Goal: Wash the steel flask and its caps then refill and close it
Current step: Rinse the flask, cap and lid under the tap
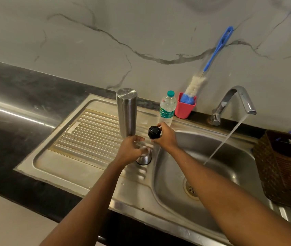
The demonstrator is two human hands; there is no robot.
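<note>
The steel flask (127, 111) stands upside down on the ribbed draining board (80, 139), left of the basin. My left hand (132, 150) rests on top of the steel outer cap (143, 159), which sits on the board at the basin's edge; its fingers cover the cap's top. My right hand (165, 136) holds the black inner cap (154, 132) just above the board, between the flask and the basin.
The tap (237, 102) runs a stream of water into the steel sink basin (203, 174). A plastic water bottle (166, 108) stands behind my right hand. A pink holder (184, 108) with a blue-handled bottle brush (212, 57) leans on the wall. A brown basket (286, 166) sits at the right.
</note>
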